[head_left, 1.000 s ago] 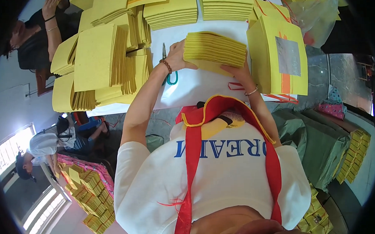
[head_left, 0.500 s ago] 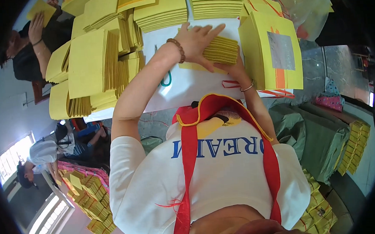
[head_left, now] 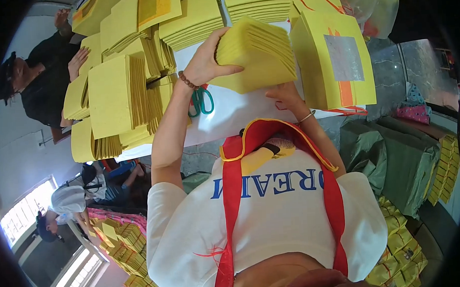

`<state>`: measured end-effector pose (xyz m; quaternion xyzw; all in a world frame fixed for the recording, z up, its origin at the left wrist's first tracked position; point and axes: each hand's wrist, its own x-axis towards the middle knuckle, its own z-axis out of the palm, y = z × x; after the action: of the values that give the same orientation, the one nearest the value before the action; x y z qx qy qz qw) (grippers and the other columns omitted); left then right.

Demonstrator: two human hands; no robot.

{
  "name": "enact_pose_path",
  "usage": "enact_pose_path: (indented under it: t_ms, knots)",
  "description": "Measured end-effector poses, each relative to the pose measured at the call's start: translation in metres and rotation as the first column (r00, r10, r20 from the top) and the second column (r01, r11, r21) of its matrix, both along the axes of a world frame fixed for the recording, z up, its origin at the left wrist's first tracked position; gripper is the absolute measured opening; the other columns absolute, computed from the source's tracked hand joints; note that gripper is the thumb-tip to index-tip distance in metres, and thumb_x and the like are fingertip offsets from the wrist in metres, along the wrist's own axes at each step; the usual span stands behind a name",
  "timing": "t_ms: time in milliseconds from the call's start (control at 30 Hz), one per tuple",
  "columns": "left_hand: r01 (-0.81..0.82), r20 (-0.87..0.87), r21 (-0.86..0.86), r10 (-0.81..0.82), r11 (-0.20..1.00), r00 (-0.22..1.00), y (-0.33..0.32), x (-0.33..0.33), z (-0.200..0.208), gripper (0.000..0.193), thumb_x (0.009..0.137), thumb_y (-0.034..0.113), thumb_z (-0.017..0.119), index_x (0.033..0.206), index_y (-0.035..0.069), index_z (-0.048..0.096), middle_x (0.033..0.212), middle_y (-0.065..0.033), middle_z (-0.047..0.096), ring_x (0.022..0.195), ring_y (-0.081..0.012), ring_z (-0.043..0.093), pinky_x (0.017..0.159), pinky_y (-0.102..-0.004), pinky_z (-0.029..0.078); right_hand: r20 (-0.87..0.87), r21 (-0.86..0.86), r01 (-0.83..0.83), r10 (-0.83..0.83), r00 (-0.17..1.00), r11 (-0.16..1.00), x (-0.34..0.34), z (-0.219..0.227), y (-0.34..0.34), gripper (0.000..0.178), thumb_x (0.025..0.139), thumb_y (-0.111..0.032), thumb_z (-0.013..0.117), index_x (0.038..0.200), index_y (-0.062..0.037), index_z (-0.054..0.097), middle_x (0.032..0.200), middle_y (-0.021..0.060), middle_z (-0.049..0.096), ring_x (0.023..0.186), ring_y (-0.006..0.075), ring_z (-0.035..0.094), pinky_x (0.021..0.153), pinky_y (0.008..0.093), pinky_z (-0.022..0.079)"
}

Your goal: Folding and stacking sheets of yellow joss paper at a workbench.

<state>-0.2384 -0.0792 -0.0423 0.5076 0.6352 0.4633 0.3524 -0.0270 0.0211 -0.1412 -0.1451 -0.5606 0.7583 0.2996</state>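
Observation:
A thick stack of folded yellow paper is tilted up over the white-covered table. My left hand, with a beaded bracelet at its wrist, grips the stack's left side, thumb across the front sheet. Just below the stack's lower right edge is my right hand, a finger stretched toward the left; whether it touches the paper I cannot tell. Beside my left wrist lie scissors with green handles, their blades hidden by my arm.
Piles of folded yellow paper stand at the left, with more stacks along the back. A big yellow bundle with a silver patch borders the right. Green wrapped packages sit lower right. A person in black is at far left.
The paper stack has been lifted and tilted up, showing its broad front. My left hand has moved from above it to its left side; my right hand has dropped lower.

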Motion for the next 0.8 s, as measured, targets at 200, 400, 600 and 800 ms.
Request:
enact_pose_path:
  t_ms: [200, 400, 600, 800]
  knots:
    - [-0.061, 0.365, 0.03, 0.046, 0.998, 0.93, -0.014, 0.013, -0.053, 0.091, 0.06, 0.011, 0.082, 0.134, 0.003, 0.03, 0.128, -0.0086, 0.04, 0.119, -0.0198, 0.038, 0.101, -0.0326, 0.033, 0.179, 0.129, -0.197, 0.172, 0.969, 0.972, -0.02, 0.029, 0.017, 0.121, 0.058, -0.017, 0.084, 0.143, -0.0081, -0.001, 0.142, 0.0108, 0.024, 0.126, 0.0214, 0.033, 0.104, 0.0352, 0.031]
    - [0.066, 0.281, -0.212, -0.004, 0.975, 0.96, -0.021, 0.018, -0.097, 0.093, 0.057, 0.014, 0.085, 0.13, 0.004, 0.028, 0.114, -0.0114, 0.057, 0.109, -0.0187, 0.051, 0.097, -0.0333, 0.04, 0.238, 0.276, -0.126, 0.06, 0.969, 0.953, -0.027, 0.014, 0.016, 0.117, 0.056, -0.017, 0.086, 0.141, -0.0045, 0.007, 0.134, 0.0112, 0.03, 0.125, 0.0229, 0.033, 0.103, 0.0349, 0.032]
    - [-0.067, 0.11, -0.184, 0.089, 0.981, 0.99, -0.012, 0.008, -0.128, 0.112, 0.051, 0.02, 0.088, 0.138, 0.003, 0.019, 0.12, -0.0149, 0.052, 0.117, -0.0248, 0.046, 0.102, -0.035, 0.035, 0.277, 0.288, -0.158, 0.076, 0.958, 0.944, -0.033, -0.019, 0.025, 0.113, 0.056, -0.013, 0.085, 0.14, -0.0044, 0.01, 0.132, 0.0121, 0.032, 0.125, 0.0229, 0.034, 0.103, 0.0355, 0.033]
    - [-0.105, 0.099, 0.024, 0.102, 0.994, 0.99, -0.023, 0.004, -0.055, 0.13, 0.048, 0.025, 0.089, 0.142, 0.005, 0.001, 0.14, -0.02, 0.028, 0.131, -0.0309, 0.028, 0.108, -0.0401, 0.023, 0.295, 0.275, -0.123, 0.038, 0.955, 0.954, -0.029, -0.002, 0.021, 0.111, 0.056, -0.008, 0.084, 0.139, -0.005, 0.011, 0.132, 0.0117, 0.033, 0.124, 0.0229, 0.036, 0.102, 0.0352, 0.036]
